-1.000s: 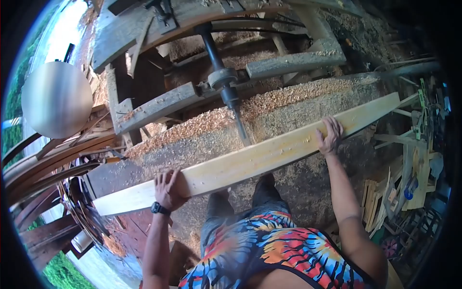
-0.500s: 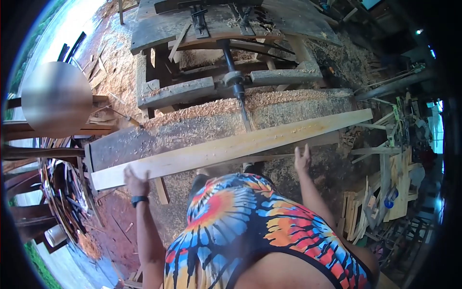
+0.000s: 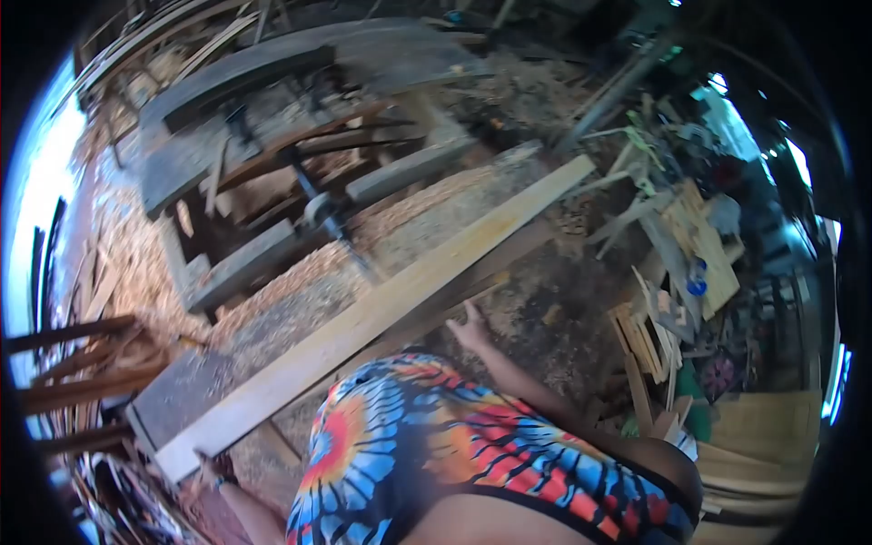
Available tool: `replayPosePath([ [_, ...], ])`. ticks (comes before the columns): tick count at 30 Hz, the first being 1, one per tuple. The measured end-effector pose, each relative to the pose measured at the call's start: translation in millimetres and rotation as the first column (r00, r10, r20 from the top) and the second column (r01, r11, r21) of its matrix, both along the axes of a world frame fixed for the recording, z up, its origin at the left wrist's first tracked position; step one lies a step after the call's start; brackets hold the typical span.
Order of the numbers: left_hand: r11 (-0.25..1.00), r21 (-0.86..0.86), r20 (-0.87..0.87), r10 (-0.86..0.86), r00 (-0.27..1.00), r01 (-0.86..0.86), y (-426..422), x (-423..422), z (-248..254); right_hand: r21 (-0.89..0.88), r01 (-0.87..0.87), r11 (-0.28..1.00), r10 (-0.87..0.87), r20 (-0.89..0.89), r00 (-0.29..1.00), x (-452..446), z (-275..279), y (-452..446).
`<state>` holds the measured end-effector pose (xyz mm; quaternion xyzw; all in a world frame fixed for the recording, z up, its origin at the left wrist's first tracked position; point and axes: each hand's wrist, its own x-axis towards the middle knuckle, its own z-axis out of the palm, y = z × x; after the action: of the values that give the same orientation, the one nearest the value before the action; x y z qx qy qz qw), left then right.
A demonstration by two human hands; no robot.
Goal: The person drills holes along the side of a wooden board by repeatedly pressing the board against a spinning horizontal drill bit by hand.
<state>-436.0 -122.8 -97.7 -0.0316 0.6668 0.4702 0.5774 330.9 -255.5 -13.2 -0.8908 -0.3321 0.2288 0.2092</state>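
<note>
A long pale wooden board (image 3: 381, 311) lies slantwise across a dusty work table (image 3: 177, 391). At its near left end, my left hand (image 3: 211, 470) is closed around the edge, with a digit showing on top and the rest blurred or hidden below. My right hand (image 3: 469, 327) is held out beside the board's near edge, fingers apart, holding nothing. A dark metal spindle with a thin bit (image 3: 322, 213) points toward the far edge of the board, its tip close to it.
Beyond the table is a heavy wooden machine frame (image 3: 245, 263) edged with a ridge of wood shavings (image 3: 282, 282). Scrap strips are heaped at the lower left. Planks (image 3: 713, 259) and offcuts lean at the right, near a blue round object (image 3: 697, 277).
My view has swung to the right, so the scene looks tilted. My left hand has moved to the board's end and closed on its edge. The right hand stays open.
</note>
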Motion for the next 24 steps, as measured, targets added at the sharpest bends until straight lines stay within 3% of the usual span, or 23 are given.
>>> replayPosePath([
  [1, 0.984, 0.105, -0.021, 0.145, 0.989, -0.142, 0, 24, 10, 0.025, -0.066, 0.998, 0.063, 0.094, 0.994, -2, -2, 7],
  [2, 0.996, 0.038, -0.094, 0.088, 0.992, -0.085, 4, 25, 0, 0.024, -0.173, 0.985, 0.169, 0.111, 0.979, -13, 40, 18],
  [4, 0.993, -0.116, -0.253, -0.016, 0.967, -0.013, 0, 6, -7, 0.035, -0.266, 0.963, 0.262, 0.093, 0.961, -15, 47, 38],
  [5, 0.966, -0.247, -0.458, -0.041, 0.888, -0.083, 1, 13, 6, 0.042, -0.322, 0.946, 0.319, 0.065, 0.945, -20, 44, 47],
  [7, 0.912, -0.403, -0.566, -0.185, 0.803, -0.074, 4, 11, 47, 0.037, -0.448, 0.893, 0.443, 0.09, 0.892, -16, 28, 59],
  [9, 0.925, -0.378, -0.75, -0.328, 0.574, 0.034, 5, -15, 69, -0.084, -0.492, 0.866, 0.499, 0.105, 0.86, -5, 16, 69],
  [11, 0.902, -0.402, -0.851, -0.432, 0.298, 0.158, 6, -36, 75, -0.257, -0.477, 0.841, 0.503, 0.044, 0.863, -5, 38, 76],
  [13, 0.977, -0.167, -0.928, -0.202, 0.315, 0.135, 9, -51, 66, -0.33, -0.486, 0.809, 0.54, 0.091, 0.837, -2, 36, 75],
  [14, 0.957, -0.204, -0.979, -0.202, -0.035, 0.207, 10, -57, 65, -0.345, -0.485, 0.804, 0.542, 0.086, 0.836, -2, 40, 73],
  [17, 0.928, -0.367, -0.93, -0.367, -0.018, 0.068, 15, -74, 58, -0.409, -0.454, 0.792, 0.527, 0.081, 0.846, -12, 66, 80],
  [19, 0.857, -0.514, -0.854, -0.516, 0.064, 0.048, 16, -90, 57, -0.434, -0.448, 0.781, 0.547, 0.131, 0.827, -11, 68, 85],
  [22, 0.815, -0.58, -0.814, -0.58, 0.033, 0.006, 16, -119, 52, -0.341, -0.387, 0.857, 0.475, 0.23, 0.849, -10, 48, 87],
  [23, 0.872, -0.482, -0.872, -0.487, 0.046, 0.08, 14, -127, 52, -0.335, -0.374, 0.865, 0.461, 0.236, 0.855, -20, 51, 89],
  [24, 0.903, -0.328, -0.929, -0.362, 0.08, 0.277, 15, -176, 15, -0.292, -0.621, 0.728, 0.675, 0.14, 0.725, -27, 54, 88],
])
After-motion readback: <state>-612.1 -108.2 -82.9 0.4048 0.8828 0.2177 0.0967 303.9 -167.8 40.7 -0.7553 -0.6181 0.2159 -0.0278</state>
